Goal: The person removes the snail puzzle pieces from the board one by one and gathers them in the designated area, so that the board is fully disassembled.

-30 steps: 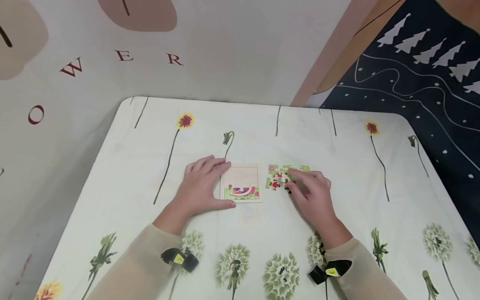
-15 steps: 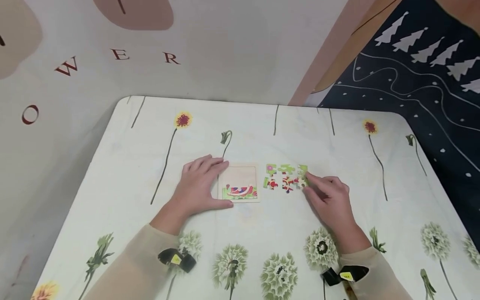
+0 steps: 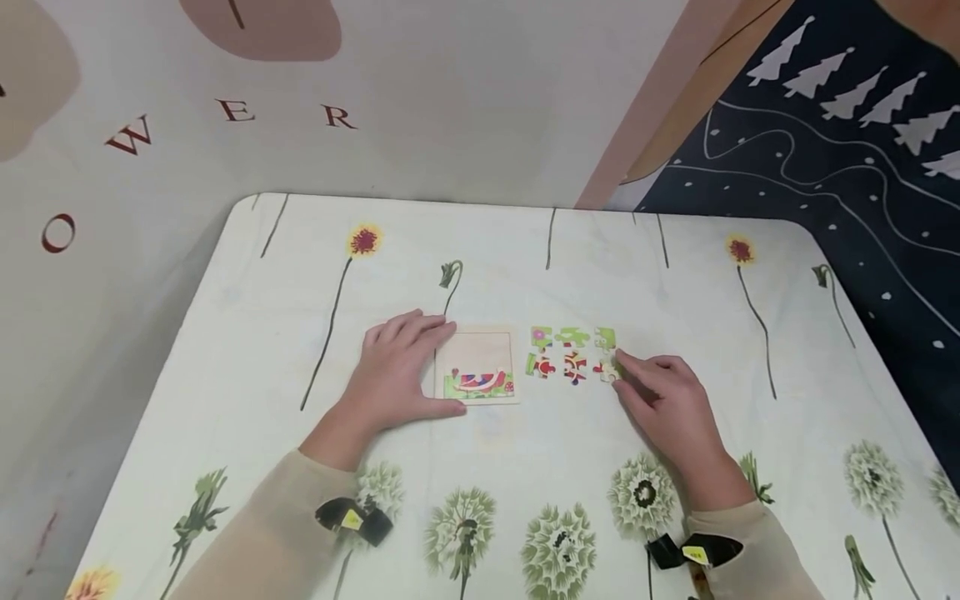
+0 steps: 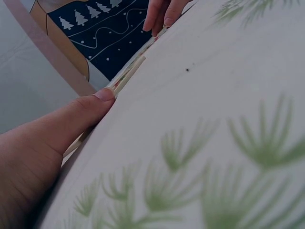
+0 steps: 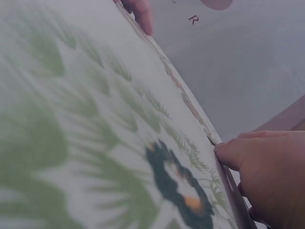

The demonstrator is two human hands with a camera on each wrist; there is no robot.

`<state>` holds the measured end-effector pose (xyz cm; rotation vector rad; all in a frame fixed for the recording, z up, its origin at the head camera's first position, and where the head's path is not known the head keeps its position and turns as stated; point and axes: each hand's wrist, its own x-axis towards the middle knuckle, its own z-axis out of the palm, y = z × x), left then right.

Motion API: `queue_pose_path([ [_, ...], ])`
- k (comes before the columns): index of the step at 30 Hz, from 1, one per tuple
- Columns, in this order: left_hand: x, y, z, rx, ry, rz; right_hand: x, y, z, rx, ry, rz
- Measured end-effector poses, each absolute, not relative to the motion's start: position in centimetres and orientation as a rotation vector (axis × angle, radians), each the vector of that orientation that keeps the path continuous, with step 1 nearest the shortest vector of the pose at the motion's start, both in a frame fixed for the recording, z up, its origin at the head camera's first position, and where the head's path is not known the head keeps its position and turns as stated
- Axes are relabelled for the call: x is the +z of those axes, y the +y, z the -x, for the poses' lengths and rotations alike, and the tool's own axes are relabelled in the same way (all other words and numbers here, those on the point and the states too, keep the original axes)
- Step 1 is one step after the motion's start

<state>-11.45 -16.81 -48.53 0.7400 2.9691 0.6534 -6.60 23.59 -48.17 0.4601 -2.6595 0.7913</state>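
Note:
A square wooden puzzle board [image 3: 482,350] lies on the table, its lower strip filled with a red, blue and green picture. My left hand [image 3: 401,367] spans the board's left side, thumb at the near edge and index finger at the far corner; the thumb [image 4: 104,94] presses on the rim in the left wrist view. To the right lie several loose jigsaw pieces in two rows. My right hand [image 3: 667,400] pinches the right-hand puzzle piece [image 3: 606,368] of the near row between thumb and index finger. Its other fingers are curled under, partly hidden.
Other loose pieces include a pink-flowered corner piece [image 3: 541,337], a green piece [image 3: 573,336], a far-right green piece [image 3: 605,337] and a red one [image 3: 575,365]. The flower-printed table [image 3: 420,508] meets a wall [image 3: 450,125] behind.
My right hand has moved right, from over the middle pieces to the right end of the near row, uncovering the pieces. The left hand stays on the board.

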Motion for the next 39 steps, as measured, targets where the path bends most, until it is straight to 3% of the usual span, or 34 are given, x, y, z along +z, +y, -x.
queue_pose_path([
  [16,-48.7,-16.8,11.4,0.683,2.974,-0.757,-48.1,23.2,6.7,0.854,-2.659,-0.407],
  [23,-48.4,-16.8,11.4,0.671,2.971,-0.764,-48.2,22.4,7.4,0.901,-2.515,-0.543],
  [39,-48.2,-17.1,11.2,0.64,2.967,-0.761,-46.8,13.3,7.2,0.914,-2.459,-0.873],
])
